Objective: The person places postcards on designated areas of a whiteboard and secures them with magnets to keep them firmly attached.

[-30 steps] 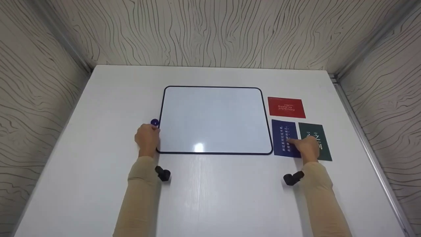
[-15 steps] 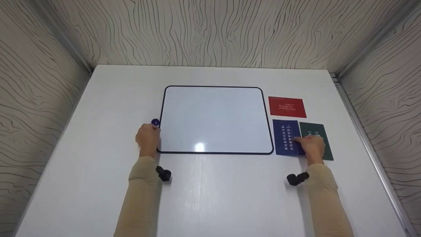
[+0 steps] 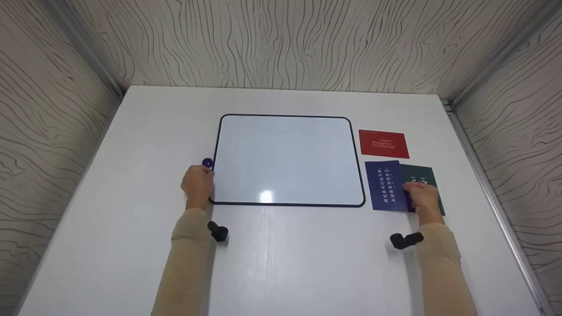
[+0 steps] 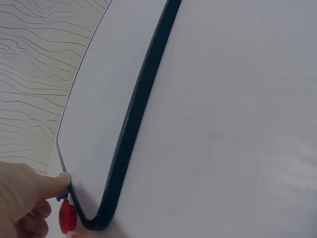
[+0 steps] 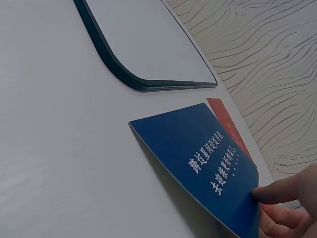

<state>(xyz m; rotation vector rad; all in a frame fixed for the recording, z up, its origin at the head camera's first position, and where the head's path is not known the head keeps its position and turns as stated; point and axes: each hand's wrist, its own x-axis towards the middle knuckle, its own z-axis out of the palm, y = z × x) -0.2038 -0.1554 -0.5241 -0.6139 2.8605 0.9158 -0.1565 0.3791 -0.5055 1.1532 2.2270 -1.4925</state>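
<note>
My left hand [image 3: 197, 184] holds the left edge of a black-framed whiteboard [image 3: 287, 160], thumb on the frame, as the left wrist view shows. A dark blue round knob or magnet [image 3: 207, 163] sits against that edge, just beyond my fingertips. A red round piece [image 4: 67, 216] lies by the edge below my thumb, hidden from the head view. My right hand [image 3: 423, 197] pinches the right edge of a blue card [image 3: 384, 186] with white writing; its near left edge is raised over the table. A dark green card [image 3: 419, 173] lies partly beneath that card and my hand.
A red card [image 3: 383, 144] lies flat behind the blue card, right of the whiteboard. The white table [image 3: 281, 263] meets wood-grain panels [image 3: 272, 44] at the back and sides. Black devices stick out from both wrists.
My right hand has slid to the right and pinches the blue card's edge. The card has shifted slightly right over the green one. My left hand stays at the whiteboard's edge.
</note>
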